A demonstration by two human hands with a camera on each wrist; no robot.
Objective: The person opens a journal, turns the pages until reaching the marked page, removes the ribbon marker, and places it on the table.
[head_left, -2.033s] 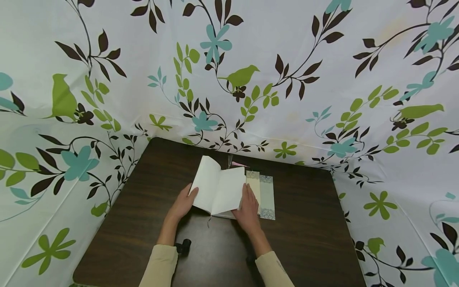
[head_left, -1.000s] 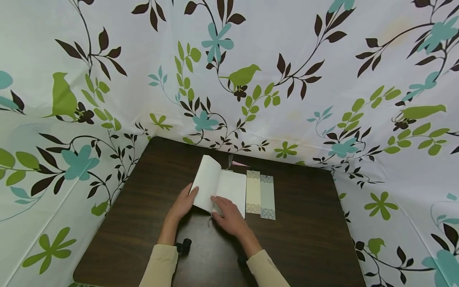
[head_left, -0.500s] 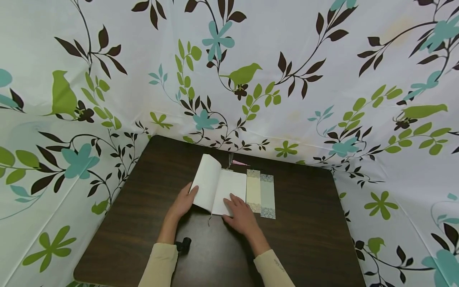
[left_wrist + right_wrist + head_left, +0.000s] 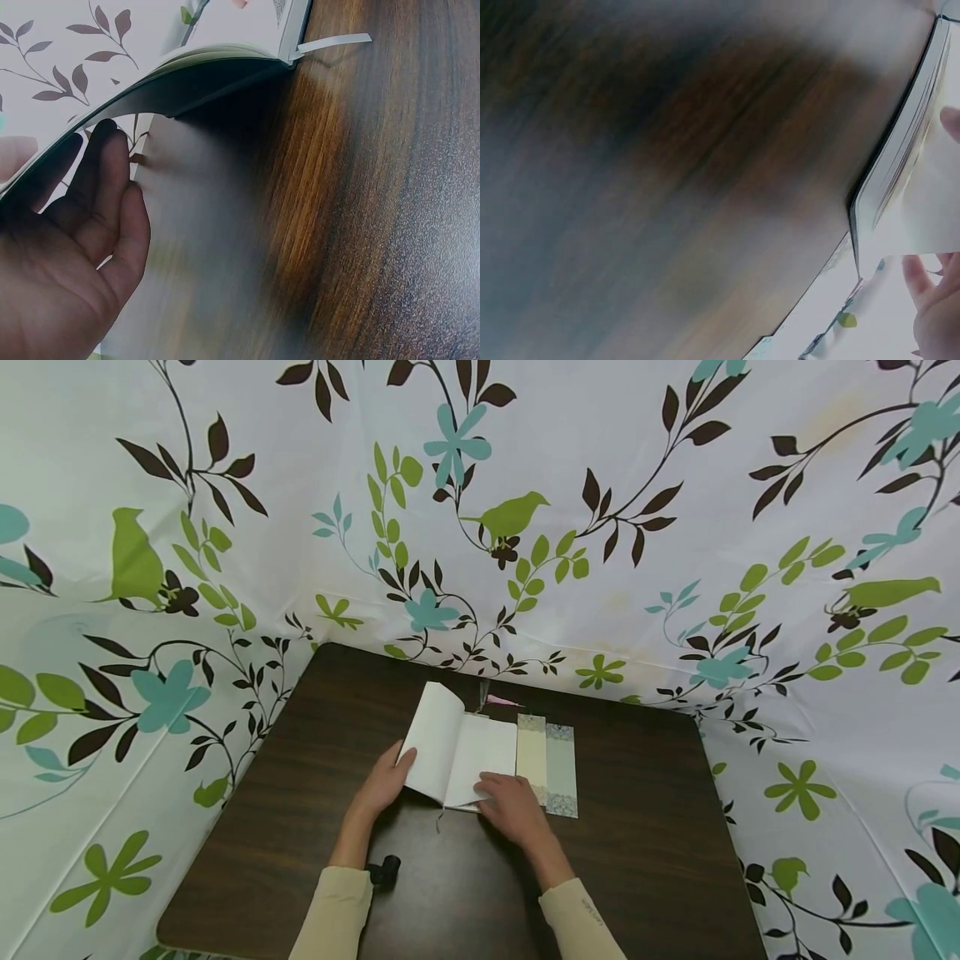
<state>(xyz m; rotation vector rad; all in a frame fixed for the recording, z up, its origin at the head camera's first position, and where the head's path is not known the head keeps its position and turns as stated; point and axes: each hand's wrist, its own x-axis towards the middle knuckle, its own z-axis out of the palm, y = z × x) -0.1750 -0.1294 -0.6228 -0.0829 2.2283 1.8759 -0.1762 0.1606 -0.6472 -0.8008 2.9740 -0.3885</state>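
An open notebook (image 4: 429, 739) with blank white pages lies on the dark wooden table, its left side raised and curved. My left hand (image 4: 384, 783) grips that side, thumb over the page edge and fingers beneath the dark cover, as the left wrist view shows. At the lower right corner, my right hand (image 4: 516, 806) pinches a right-hand page (image 4: 934, 206), which is lifted a little off the stack. In the right wrist view the page comes between its fingertips. A ribbon marker (image 4: 334, 43) hangs from the notebook's spine.
Right of the notebook lie a cream patterned paper strip (image 4: 532, 747) and a pale green one (image 4: 561, 768). A small pink pointed item (image 4: 501, 700) rests behind it. Patterned fabric (image 4: 600, 610) hangs along the table's back and sides. A black camera mount (image 4: 384, 872) is at my left wrist.
My right hand left the right edge, moved across the page to the notebook's middle, then back to the lower right corner, where it pinches a page. My left hand has stayed in place.
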